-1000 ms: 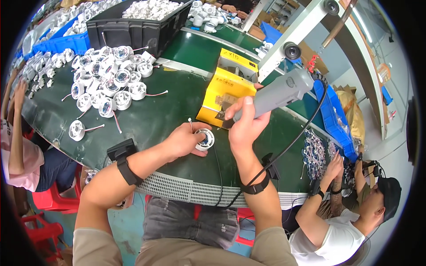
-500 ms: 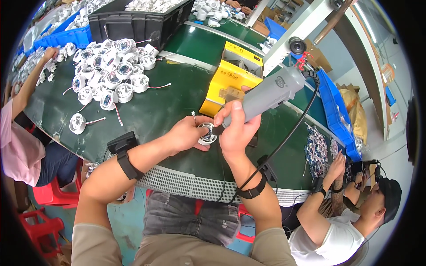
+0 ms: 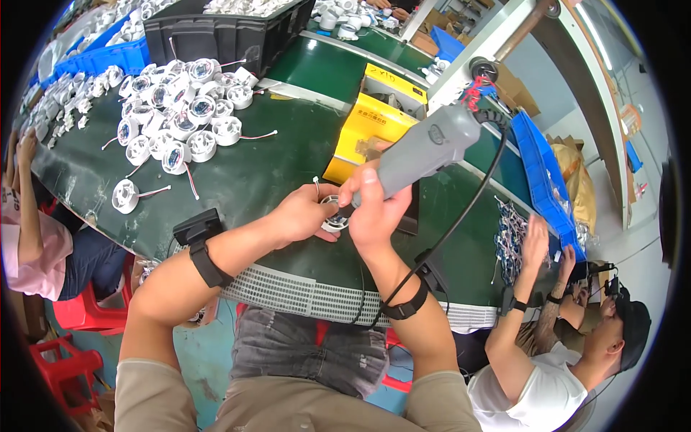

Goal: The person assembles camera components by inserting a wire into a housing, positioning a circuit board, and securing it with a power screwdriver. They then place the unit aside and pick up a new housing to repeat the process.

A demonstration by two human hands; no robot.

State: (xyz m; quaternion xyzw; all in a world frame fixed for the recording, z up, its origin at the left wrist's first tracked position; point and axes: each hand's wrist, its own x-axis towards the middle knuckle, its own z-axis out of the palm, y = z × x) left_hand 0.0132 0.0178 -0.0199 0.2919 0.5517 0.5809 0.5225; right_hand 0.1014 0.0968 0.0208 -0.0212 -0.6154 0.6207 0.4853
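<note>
left hand (image 3: 301,214) pinches one white round part (image 3: 332,224); right hand (image 3: 376,219) clasps one grey corded tool (image 3: 430,150) (one yellow box (image 3: 373,124) beyond).

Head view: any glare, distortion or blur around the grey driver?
Head view, edges: fisheye bending, the table's near edge looks curved, corners black; head view, top: small bright glint on the green belt; head view, middle: grey driver body reads fairly clear, but its tip can't be made out beside the right hand.
</note>
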